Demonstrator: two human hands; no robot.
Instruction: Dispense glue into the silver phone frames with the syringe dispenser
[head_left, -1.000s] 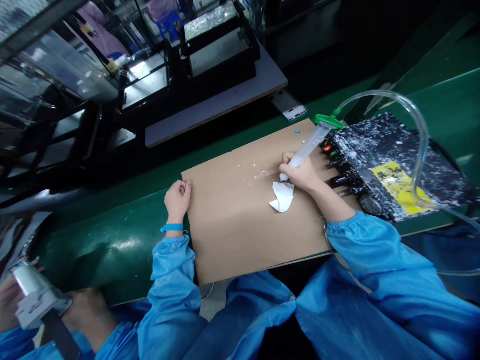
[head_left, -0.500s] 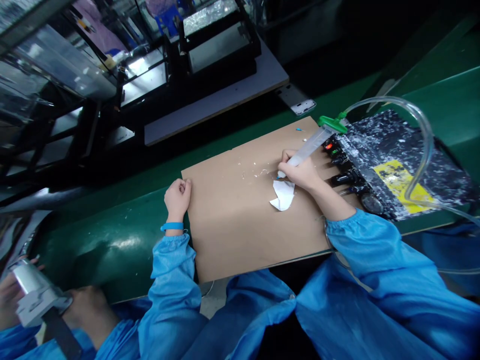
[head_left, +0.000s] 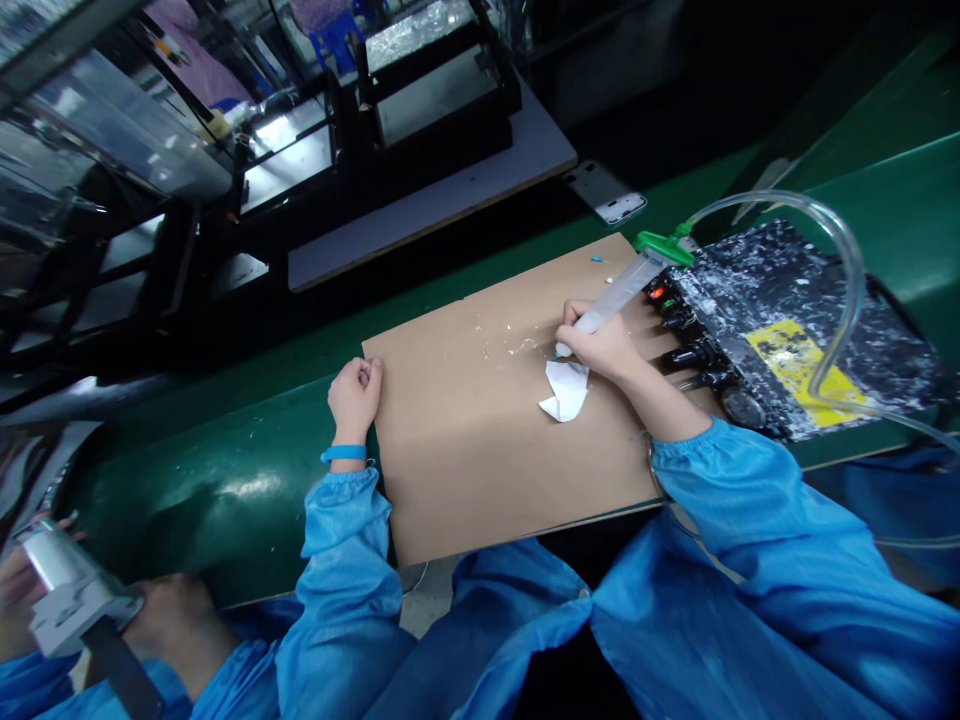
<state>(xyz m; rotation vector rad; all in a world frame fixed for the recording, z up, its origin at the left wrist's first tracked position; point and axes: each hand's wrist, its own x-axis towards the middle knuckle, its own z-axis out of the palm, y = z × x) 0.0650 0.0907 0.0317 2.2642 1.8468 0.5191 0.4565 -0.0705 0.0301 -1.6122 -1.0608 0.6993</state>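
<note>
My right hand (head_left: 600, 340) is wrapped round a clear dispensing syringe (head_left: 619, 297), which tilts with its tip down by the cardboard sheet (head_left: 457, 450). A green cap (head_left: 664, 247) tops the syringe, joined to a clear air hose (head_left: 851, 260). Just below the tip lies a crumpled piece of white paper (head_left: 566, 390). At the sheet's left edge, my left hand (head_left: 355, 392) rests as a loose fist, with nothing visible in it. A blue band (head_left: 345, 453) circles that wrist.
Right of the sheet stands a black, white-smeared control box (head_left: 757, 290) with knobs and a gauge. A phone-like panel (head_left: 611, 193) lies on the green belt (head_left: 247, 450) beyond. A co-worker's hands (head_left: 172, 620) are at lower left, beside a grey metal device (head_left: 71, 590).
The phone-like panel has slid to the right along the green belt. Both of my hands and the syringe have stayed in place.
</note>
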